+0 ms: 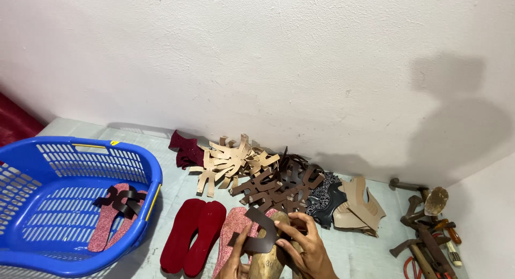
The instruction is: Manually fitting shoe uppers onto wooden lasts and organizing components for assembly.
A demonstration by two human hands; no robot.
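Observation:
My left hand (235, 262) and my right hand (304, 248) both grip a dark brown cut-out upper piece (256, 235), pressing it over a wooden shoe last (268, 262) at the bottom middle. Under the last lies a pink glittery insole (232, 225). Just left of it rest two dark red insoles (194, 235). The lower part of the last is cut off by the frame edge.
A blue plastic basket (32, 257) at the left holds pink sandals with dark straps (118, 212). Along the white wall lie piles of tan cut-outs (228, 164), dark brown cut-outs (281, 185), black patterned pieces (324, 198) and beige pieces (357, 206). Hand tools (429, 233) lie at the right.

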